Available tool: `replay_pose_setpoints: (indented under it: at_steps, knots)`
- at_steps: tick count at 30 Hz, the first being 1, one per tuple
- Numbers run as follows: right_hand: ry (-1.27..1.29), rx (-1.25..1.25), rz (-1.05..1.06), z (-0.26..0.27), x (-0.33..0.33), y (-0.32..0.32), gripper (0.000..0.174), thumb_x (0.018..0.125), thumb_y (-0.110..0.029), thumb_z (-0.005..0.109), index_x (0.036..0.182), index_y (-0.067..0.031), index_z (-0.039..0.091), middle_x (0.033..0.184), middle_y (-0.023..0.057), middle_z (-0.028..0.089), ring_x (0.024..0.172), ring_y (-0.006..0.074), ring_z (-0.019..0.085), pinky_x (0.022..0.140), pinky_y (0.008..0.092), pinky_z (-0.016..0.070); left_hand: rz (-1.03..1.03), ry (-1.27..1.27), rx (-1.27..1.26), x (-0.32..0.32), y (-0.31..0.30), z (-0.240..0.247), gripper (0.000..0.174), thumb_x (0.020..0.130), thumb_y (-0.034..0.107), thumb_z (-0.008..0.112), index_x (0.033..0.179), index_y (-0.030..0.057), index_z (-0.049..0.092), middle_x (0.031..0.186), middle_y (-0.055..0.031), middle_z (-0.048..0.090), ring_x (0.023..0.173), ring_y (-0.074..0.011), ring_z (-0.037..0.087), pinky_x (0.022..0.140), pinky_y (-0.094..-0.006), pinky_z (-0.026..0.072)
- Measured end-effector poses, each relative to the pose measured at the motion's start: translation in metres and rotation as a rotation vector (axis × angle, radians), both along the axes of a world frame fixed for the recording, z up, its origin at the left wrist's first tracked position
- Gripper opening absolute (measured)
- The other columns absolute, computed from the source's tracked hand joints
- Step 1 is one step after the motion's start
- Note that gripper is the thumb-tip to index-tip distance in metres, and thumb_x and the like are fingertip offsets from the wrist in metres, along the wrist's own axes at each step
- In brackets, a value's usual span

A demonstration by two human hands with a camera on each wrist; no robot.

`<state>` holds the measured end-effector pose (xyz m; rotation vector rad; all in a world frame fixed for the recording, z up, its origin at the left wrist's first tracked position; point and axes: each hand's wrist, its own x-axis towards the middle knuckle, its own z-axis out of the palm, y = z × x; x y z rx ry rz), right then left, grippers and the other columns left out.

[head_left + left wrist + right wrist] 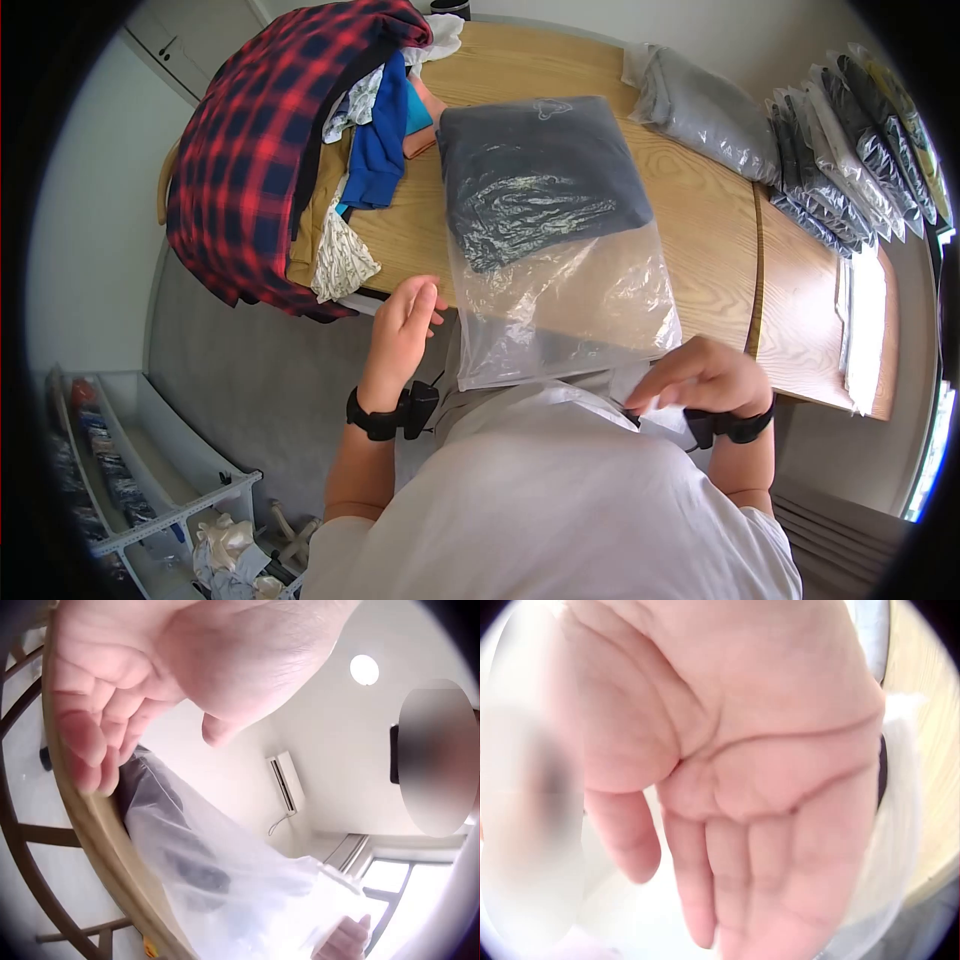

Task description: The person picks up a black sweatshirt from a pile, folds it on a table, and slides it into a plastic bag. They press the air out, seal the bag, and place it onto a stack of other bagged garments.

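Observation:
A clear plastic bag (560, 300) with a folded dark garment (540, 170) inside lies on the wooden table, its lower end over the front edge by the person's body. Left of that end, the left hand (405, 325) is held with relaxed, slightly bent fingers and nothing in them; the left wrist view shows this hand (187, 667) beside the table edge and the bag (202, 855). At the bag's lower right corner is the right hand (710, 380), palm and extended fingers visible in the right wrist view (757, 780). Whether it touches the bag cannot be told.
A red-and-navy plaid shirt (245, 160) and other clothes, one a blue garment (378, 150), are heaped at the left. A grey bagged item (705, 110) and several upright bagged garments (850, 150) stand at the right. White bins (185, 450) are at lower left.

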<state>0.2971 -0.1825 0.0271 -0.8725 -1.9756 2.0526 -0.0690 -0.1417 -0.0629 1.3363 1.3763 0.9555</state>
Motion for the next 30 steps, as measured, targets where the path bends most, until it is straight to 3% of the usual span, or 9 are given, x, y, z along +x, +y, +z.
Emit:
replay_pose_setpoints:
  at_steps: [2, 4, 7, 16, 20, 21, 23, 26, 30]
  knots:
    - [0.453, -0.135, -0.356, -0.027, 0.046, 0.009, 0.039, 0.094, -0.031, 0.057, 0.112, 0.0026, 0.062, 0.097, 0.0122, 0.068, 0.085, 0.0197, 0.065, 0.073, 0.0294, 0.0504, -0.039, 0.004, -0.128, 0.004, 0.014, 0.003, 0.046, 0.095, 0.042, 0.052, 0.106, -0.0022, 0.06, 0.081, -0.0071, 0.064, 0.067, -0.0129, 0.06, 0.056, -0.0244, 0.0462]
    - [0.033, 0.073, -1.088, -0.017, 0.011, 0.024, 0.043, 0.092, -0.036, 0.061, 0.105, 0.0045, 0.063, 0.089, 0.0118, 0.067, 0.073, 0.016, 0.062, 0.067, 0.027, 0.0495, -0.072, 0.007, -0.249, 0.011, 0.027, 0.008, 0.05, 0.095, 0.045, 0.051, 0.101, -0.0028, 0.061, 0.078, -0.0064, 0.064, 0.062, -0.0123, 0.06, 0.053, -0.0242, 0.0455]
    - [-0.301, 0.405, -1.206, -0.052, -0.019, 0.042, 0.041, 0.088, -0.034, 0.067, 0.101, 0.0049, 0.062, 0.082, 0.0089, 0.064, 0.067, 0.0114, 0.058, 0.06, 0.0235, 0.0464, -0.133, 0.015, -0.349, 0.025, 0.036, 0.014, 0.047, 0.093, 0.046, 0.055, 0.09, -0.001, 0.062, 0.071, -0.0067, 0.063, 0.056, -0.0111, 0.059, 0.048, -0.0227, 0.0422]
    - [-0.231, -0.004, -1.064, -0.084, -0.004, 0.025, 0.025, 0.086, -0.018, 0.069, 0.096, 0.0034, 0.061, 0.064, -0.0006, 0.055, 0.055, 0.005, 0.048, 0.05, 0.0203, 0.0374, -0.139, -0.131, -0.195, 0.01, 0.028, -0.022, 0.026, 0.089, 0.022, 0.067, 0.075, 0.0034, 0.056, 0.059, 0.0021, 0.052, 0.046, -0.0044, 0.046, 0.043, -0.02, 0.035]
    - [-0.159, 0.039, -1.176, -0.089, 0.011, -0.002, 0.023, 0.086, -0.01, 0.065, 0.106, 0.0015, 0.061, 0.081, 0.0067, 0.062, 0.069, 0.0121, 0.058, 0.061, 0.0235, 0.0462, -0.147, 0.005, -0.117, -0.007, 0.014, -0.023, 0.012, 0.088, 0.012, 0.065, 0.09, 0.0013, 0.061, 0.068, -0.0029, 0.058, 0.054, -0.0084, 0.053, 0.048, -0.0229, 0.0421]
    - [-0.16, 0.035, -1.181, -0.09, 0.011, -0.003, 0.023, 0.086, -0.01, 0.065, 0.106, 0.0015, 0.061, 0.081, 0.0067, 0.062, 0.069, 0.0121, 0.058, 0.061, 0.0235, 0.0462, -0.072, 0.193, 0.288, -0.008, 0.011, -0.023, 0.02, 0.085, 0.008, 0.066, 0.103, 0.0022, 0.06, 0.084, -0.0077, 0.06, 0.069, -0.0141, 0.058, 0.059, -0.0262, 0.0463]
    - [-0.49, 1.016, -1.114, -0.092, 0.006, -0.005, 0.039, 0.084, -0.008, 0.064, 0.122, -0.0076, 0.058, 0.118, 0.0168, 0.058, 0.107, 0.0248, 0.058, 0.091, 0.0352, 0.0466, -0.196, 0.606, 0.88, -0.018, 0.012, -0.019, 0.062, 0.075, 0.0, 0.07, 0.132, 0.0085, 0.048, 0.134, -0.0167, 0.048, 0.118, -0.0307, 0.052, 0.093, -0.0378, 0.045]
    - [-0.575, 1.184, -0.857, -0.093, 0.001, 0.003, 0.054, 0.081, -0.007, 0.063, 0.132, -0.0178, 0.052, 0.145, 0.0152, 0.037, 0.135, 0.0311, 0.035, 0.111, 0.0443, 0.0278, -0.427, 0.68, 1.029, -0.006, 0.014, -0.018, 0.07, 0.072, 0.003, 0.074, 0.135, 0.0111, 0.045, 0.146, -0.0135, 0.038, 0.126, -0.0344, 0.046, 0.099, -0.0414, 0.0415]
    - [-0.693, 1.262, -0.558, -0.079, -0.006, 0.01, 0.048, 0.081, -0.006, 0.062, 0.128, -0.0178, 0.057, 0.144, 0.011, 0.043, 0.136, 0.0314, 0.035, 0.113, 0.0469, 0.0229, -0.646, 0.677, 1.007, 0.005, 0.023, -0.008, 0.048, 0.072, 0.007, 0.074, 0.118, 0.009, 0.062, 0.135, -0.0065, 0.053, 0.126, -0.0297, 0.048, 0.1, -0.0434, 0.0416]
